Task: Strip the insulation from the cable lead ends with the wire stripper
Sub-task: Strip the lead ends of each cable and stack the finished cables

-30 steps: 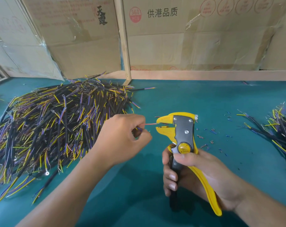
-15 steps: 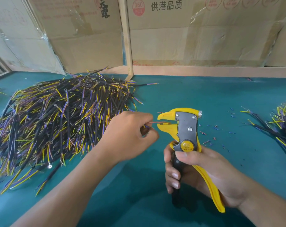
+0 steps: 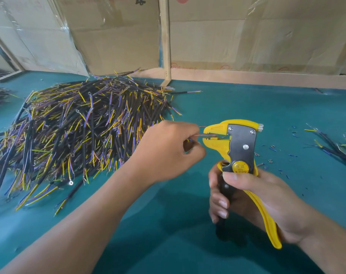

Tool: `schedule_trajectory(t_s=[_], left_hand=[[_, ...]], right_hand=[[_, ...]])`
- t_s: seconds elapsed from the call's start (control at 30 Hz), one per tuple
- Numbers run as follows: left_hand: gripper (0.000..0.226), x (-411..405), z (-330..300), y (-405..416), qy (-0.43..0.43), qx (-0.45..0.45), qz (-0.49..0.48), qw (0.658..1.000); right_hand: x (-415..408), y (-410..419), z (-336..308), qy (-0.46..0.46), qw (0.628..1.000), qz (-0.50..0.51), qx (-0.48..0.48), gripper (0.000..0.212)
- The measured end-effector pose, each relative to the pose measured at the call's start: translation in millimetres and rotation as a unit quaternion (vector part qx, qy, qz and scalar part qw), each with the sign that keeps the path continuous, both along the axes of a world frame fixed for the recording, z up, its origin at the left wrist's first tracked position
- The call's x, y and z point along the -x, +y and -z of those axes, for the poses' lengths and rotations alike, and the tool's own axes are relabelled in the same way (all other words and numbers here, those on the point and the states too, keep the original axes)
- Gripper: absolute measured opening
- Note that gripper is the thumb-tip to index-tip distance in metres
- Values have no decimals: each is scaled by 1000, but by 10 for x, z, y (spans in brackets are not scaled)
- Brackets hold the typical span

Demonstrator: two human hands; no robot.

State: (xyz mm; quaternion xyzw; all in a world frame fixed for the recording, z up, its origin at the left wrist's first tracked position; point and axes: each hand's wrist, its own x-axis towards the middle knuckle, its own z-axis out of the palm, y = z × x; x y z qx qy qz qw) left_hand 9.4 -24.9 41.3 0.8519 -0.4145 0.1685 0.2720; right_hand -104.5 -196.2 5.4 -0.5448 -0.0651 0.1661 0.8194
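Note:
My right hand [image 3: 253,198] grips the handles of a yellow and black wire stripper [image 3: 240,153], held upright with its jaws pointing left. My left hand [image 3: 166,153] pinches a cable just left of the jaws. A thin reddish lead [image 3: 200,135] runs from my fingers into the jaw gap; a second reddish lead end sticks out just above it, outside the jaws. The cable's body is hidden in my fist.
A big pile of black cables [image 3: 77,131] with yellow and purple leads lies on the teal table [image 3: 188,244] at the left. A smaller bunch of cables [image 3: 340,145] sits at the right edge. Insulation scraps [image 3: 281,151] are scattered right of the stripper. Cardboard boxes [image 3: 247,32] line the back.
The reddish lead has gone further into the stripper's jaws. My two hands keep almost the same places relative to each other; the camera has tipped down slightly.

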Motion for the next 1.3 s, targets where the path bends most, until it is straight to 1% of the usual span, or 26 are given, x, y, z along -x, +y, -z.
schedule_trajectory(t_s=[0.33,0.47,0.73,0.87,1.0,1.17,1.3], left_hand=[[18,9,6,-3,-28,3,8,1000],[13,17,-7,-2,-22,1,17,1000],[13,38,-29,3,-12,12,14,1000],[15,29,-45,20,-24,8,13,1000],[14,33,-53,24,-22,6,11,1000],[16,23,-58,28,-27,-3,1,1000],[17,29,-58,32,-31,-4,-3,1000]], right_hand=[[1,13,9,-6,1000,2,18,31],[0,23,12,-4,1000,5,14,32],[0,74,18,-3,1000,19,16,34],[0,69,11,-8,1000,12,19,37],[-5,59,13,-13,1000,0,16,45],[-1,51,14,-12,1000,-2,17,40],[-2,51,12,-11,1000,-6,14,47]])
